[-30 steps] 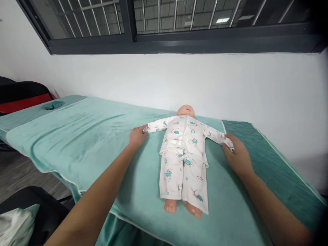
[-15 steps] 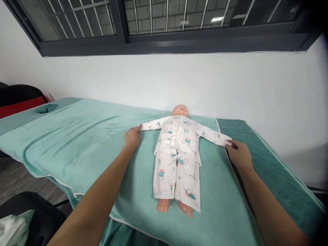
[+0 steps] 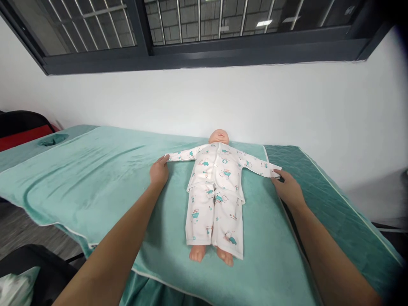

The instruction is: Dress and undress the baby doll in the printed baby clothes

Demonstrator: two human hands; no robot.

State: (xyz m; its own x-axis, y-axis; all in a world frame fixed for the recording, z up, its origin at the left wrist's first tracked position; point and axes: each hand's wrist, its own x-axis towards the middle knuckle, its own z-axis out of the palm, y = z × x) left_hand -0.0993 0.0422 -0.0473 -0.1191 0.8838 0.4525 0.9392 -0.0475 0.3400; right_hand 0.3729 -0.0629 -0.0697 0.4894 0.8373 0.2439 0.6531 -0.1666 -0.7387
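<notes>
As my forearms (image 3: 116,240) (image 3: 333,248) reach in from the lower corners, the doll (image 3: 219,137) lies face up on a light green blanket (image 3: 270,255), bare feet (image 3: 197,253) nearest me. Its patterned trousers (image 3: 197,221) are on; beyond them, the matching shirt (image 3: 218,172) is on too, apparently closed in front. My right hand (image 3: 290,190) and left hand (image 3: 159,172), backs up, each pinch a sleeve end nearly closed, neither released. Past its head stands the white wall (image 3: 197,97).

A dark-framed window (image 3: 204,53) with metal bars (image 3: 199,20) sits in the white wall (image 3: 204,100) here; grey wood-look flooring (image 3: 19,229) shows at left.
</notes>
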